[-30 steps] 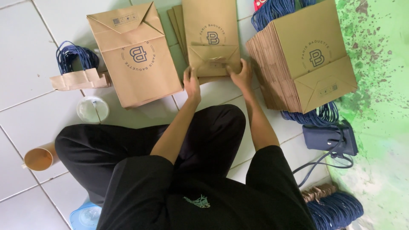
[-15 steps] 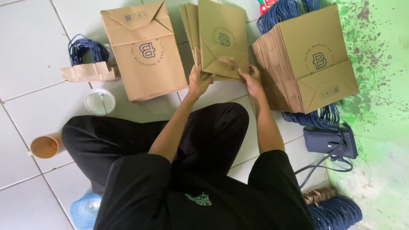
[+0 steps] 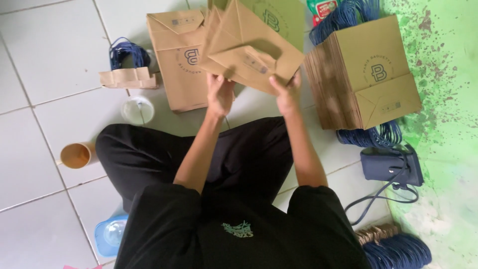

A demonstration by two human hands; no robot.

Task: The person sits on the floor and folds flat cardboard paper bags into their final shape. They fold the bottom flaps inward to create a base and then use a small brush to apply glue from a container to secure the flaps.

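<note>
the person sits cross-legged on the white tiled floor (image 3: pixel 55 74) and holds 1 flat brown paper bag (image 3: pixel 251 50) up off the floor, tilted, with its folded bottom flap facing the camera. the left hand (image 3: pixel 220 94) pinches the bag's lower left edge, its grip closed on the paper, fingers behind and thumb in front as far as can be told. the right hand (image 3: pixel 288 93) is clamped the same way on the bag's lower right corner. the lifted bag is blurred, so finer detail of the fingers cannot be told. behind it, a second flat bag (image 3: pixel 181 60) lies on the floor just left of the hands, and a thick stack of folded bags (image 3: pixel 366 74) stands to the right, well apart from the right hand. a bundle of dark blue cord handles (image 3: pixel 127 52) lies at the far left beside a small folded paper strip (image 3: pixel 128 78). a clear round lid (image 3: pixel 137 109) and an orange cup (image 3: pixel 75 155) sit on the floor near the left knee, and a dark blue pouch (image 3: pixel 392 167) lies by the green wall (image 3: pixel 448 124).
</note>
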